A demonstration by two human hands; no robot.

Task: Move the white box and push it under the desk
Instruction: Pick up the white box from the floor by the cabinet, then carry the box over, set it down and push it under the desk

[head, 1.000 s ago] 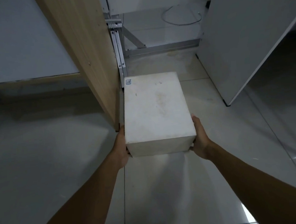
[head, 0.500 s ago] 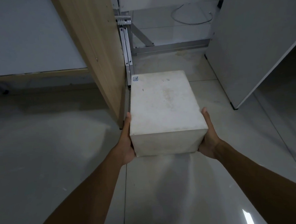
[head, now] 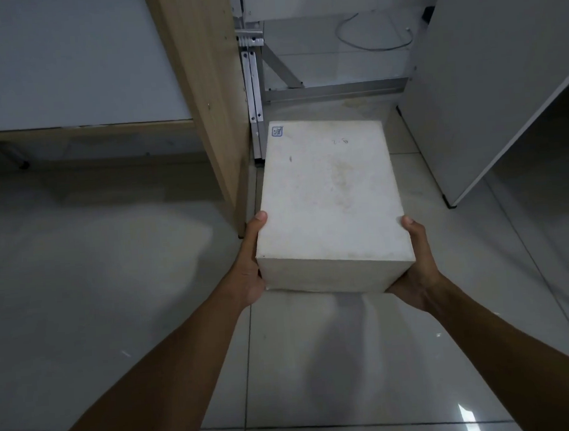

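Observation:
The white box (head: 332,195) is a plain rectangular carton with a small blue stamp at its far left corner. It is held just above the tiled floor, near end raised. My left hand (head: 251,264) grips its near left corner, thumb up along the side. My right hand (head: 415,270) cups its near right corner from below, thumb on the top edge. The box's far end points into the gap beside the desk's wooden side panel (head: 207,96). The white desk top (head: 56,59) lies to the left.
A metal frame leg (head: 255,93) and a floor rail (head: 335,90) stand just beyond the box. A white panel (head: 489,76) closes the gap on the right. A loose cable (head: 375,37) lies on the floor at the back. Glossy floor tiles (head: 113,294) surround me.
Both hands have slid from the box's sides to its near corners, and the near end has come up. The box looms closer in view and its far end has stayed by the metal leg.

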